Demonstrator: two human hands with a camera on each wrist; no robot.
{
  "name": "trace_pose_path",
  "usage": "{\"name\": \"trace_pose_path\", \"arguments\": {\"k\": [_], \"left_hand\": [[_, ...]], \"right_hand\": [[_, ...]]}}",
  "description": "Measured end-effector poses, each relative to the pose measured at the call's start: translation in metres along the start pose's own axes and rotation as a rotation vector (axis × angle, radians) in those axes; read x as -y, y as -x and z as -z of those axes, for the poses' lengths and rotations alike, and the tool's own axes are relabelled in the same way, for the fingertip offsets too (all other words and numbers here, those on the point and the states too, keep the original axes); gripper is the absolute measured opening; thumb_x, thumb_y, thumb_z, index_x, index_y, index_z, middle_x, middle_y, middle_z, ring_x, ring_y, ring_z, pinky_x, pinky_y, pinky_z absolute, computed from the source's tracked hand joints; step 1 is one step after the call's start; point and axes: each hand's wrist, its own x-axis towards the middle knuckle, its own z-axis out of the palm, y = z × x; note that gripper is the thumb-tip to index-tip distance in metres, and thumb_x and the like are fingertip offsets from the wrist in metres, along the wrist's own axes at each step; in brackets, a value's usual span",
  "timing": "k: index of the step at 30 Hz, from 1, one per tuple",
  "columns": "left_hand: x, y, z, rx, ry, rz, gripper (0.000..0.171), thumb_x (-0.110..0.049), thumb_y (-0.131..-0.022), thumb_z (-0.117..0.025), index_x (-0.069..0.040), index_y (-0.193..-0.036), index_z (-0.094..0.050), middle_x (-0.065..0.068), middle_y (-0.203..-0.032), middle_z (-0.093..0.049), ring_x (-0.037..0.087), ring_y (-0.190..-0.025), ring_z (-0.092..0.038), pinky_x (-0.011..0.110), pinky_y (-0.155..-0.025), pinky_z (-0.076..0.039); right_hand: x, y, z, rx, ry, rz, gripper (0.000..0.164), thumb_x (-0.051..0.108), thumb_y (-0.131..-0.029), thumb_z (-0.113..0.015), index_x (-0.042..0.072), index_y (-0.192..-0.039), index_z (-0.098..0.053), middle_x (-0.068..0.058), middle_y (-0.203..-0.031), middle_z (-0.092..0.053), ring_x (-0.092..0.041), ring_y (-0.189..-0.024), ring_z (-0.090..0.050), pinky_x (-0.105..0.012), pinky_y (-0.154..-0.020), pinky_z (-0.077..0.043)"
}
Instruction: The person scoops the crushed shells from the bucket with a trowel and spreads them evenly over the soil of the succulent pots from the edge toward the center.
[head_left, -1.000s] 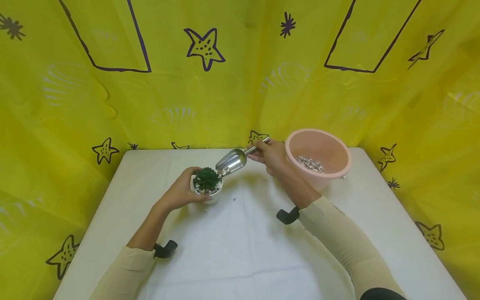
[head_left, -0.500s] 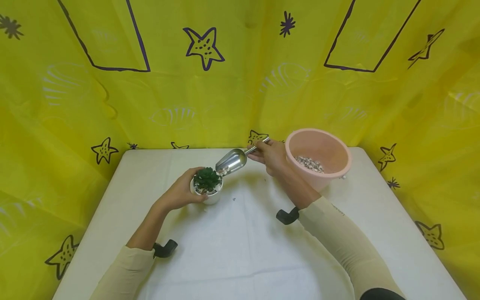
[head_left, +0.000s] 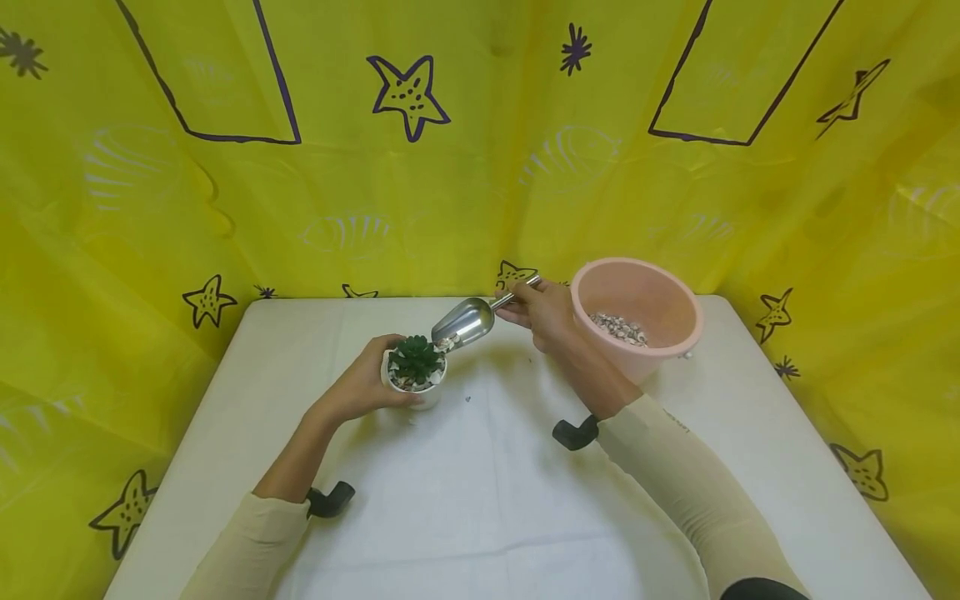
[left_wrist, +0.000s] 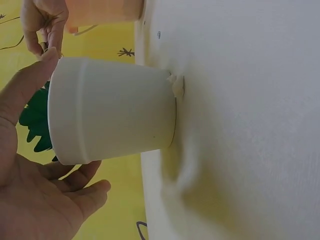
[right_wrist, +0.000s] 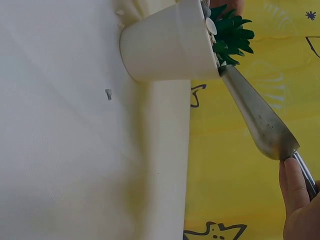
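A white plant pot (left_wrist: 115, 110) with a green succulent (head_left: 416, 358) and pale stones stands on the table. My left hand (head_left: 367, 379) holds it near the rim, thumb on the near side and fingers around the far side. In the right hand (head_left: 550, 315) is the handle of a metal scoop (right_wrist: 260, 115). The scoop's tip meets the pot's rim at the right, tilted down toward the plant, with a few pale stones (head_left: 448, 342) at its mouth. From the right wrist view, the scoop's inside is hidden.
At the back right stands a pink bucket (head_left: 637, 275) with small stones (head_left: 619, 328) in it. A small dark bit (right_wrist: 108, 94) lies on the white tablecloth (head_left: 465, 500) near the pot. Behind the table hangs a yellow curtain (head_left: 465, 192).
Both hands and the scoop stay almost where they were. The pot turns or tips very slightly, and the left thumb shifts a little along its side.
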Motion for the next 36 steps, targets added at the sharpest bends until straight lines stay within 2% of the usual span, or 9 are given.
{"name": "trace_pose_path", "arguments": {"k": [4,8,13,23,28,31,36], "left_hand": [[-0.0002,0.0005,-0.0019,-0.030,-0.011,0.011,0.098,-0.034,-0.062,-0.088,-0.002,-0.137,-0.034,0.017,-0.137,-0.038,0.033,-0.128,-0.034,0.053,-0.105,-0.028],[-0.0010,-0.0001,-0.0008,-0.034,-0.038,0.005,0.095,-0.033,-0.063,-0.088,-0.002,-0.136,-0.036,0.016,-0.136,-0.040,0.033,-0.127,-0.036,0.053,-0.104,-0.029],[-0.0012,-0.0013,0.0026,-0.009,-0.053,-0.015,0.091,-0.025,-0.065,-0.087,-0.003,-0.138,-0.037,0.016,-0.138,-0.041,0.033,-0.127,-0.037,0.051,-0.104,-0.030],[-0.0001,-0.0022,0.0051,0.062,-0.029,-0.048,0.092,-0.018,-0.068,-0.083,-0.007,-0.144,-0.031,0.014,-0.144,-0.035,0.033,-0.131,-0.034,0.052,-0.105,-0.029],[0.0008,-0.0021,0.0043,0.059,-0.016,-0.027,0.101,-0.029,-0.065,-0.087,-0.004,-0.143,-0.027,0.016,-0.144,-0.032,0.033,-0.131,-0.031,0.052,-0.106,-0.027],[-0.0001,-0.0017,0.0019,0.035,-0.010,0.008,0.107,-0.038,-0.060,-0.088,-0.002,-0.141,-0.028,0.017,-0.142,-0.033,0.033,-0.129,-0.033,0.051,-0.105,-0.029],[-0.0024,-0.0005,-0.0012,0.005,-0.003,0.035,0.106,-0.043,-0.060,-0.087,-0.002,-0.139,-0.029,0.017,-0.139,-0.036,0.034,-0.128,-0.035,0.052,-0.104,-0.030]], "right_hand": [[-0.0003,0.0001,0.0004,0.004,-0.003,-0.001,0.014,0.003,-0.095,-0.053,-0.010,-0.101,-0.053,-0.022,-0.096,-0.065,-0.024,-0.077,-0.069,-0.035,-0.075,-0.054],[0.0001,-0.0002,0.0007,0.002,0.000,-0.001,0.021,0.003,-0.095,-0.052,-0.014,-0.107,-0.051,-0.026,-0.101,-0.063,-0.023,-0.078,-0.069,-0.035,-0.075,-0.054],[0.0013,-0.0006,0.0006,-0.006,0.007,0.001,0.027,0.003,-0.096,-0.051,-0.017,-0.114,-0.047,-0.032,-0.111,-0.058,-0.023,-0.078,-0.069,-0.034,-0.075,-0.055],[0.0022,0.0008,0.0002,-0.007,0.007,-0.004,0.031,0.003,-0.096,-0.051,-0.019,-0.117,-0.044,-0.030,-0.109,-0.060,-0.023,-0.078,-0.069,-0.035,-0.075,-0.054],[0.0019,0.0005,0.0005,-0.004,0.002,-0.002,0.032,0.003,-0.096,-0.051,-0.019,-0.118,-0.044,-0.033,-0.113,-0.057,-0.023,-0.078,-0.069,-0.034,-0.075,-0.054],[0.0016,0.0006,0.0008,-0.011,-0.001,-0.005,0.027,0.004,-0.095,-0.053,-0.016,-0.112,-0.048,-0.031,-0.111,-0.059,-0.024,-0.079,-0.069,-0.034,-0.074,-0.055],[0.0022,0.0019,0.0002,-0.011,0.004,-0.005,0.020,0.003,-0.095,-0.053,-0.013,-0.107,-0.050,-0.030,-0.108,-0.060,-0.025,-0.081,-0.069,-0.035,-0.075,-0.055]]}}
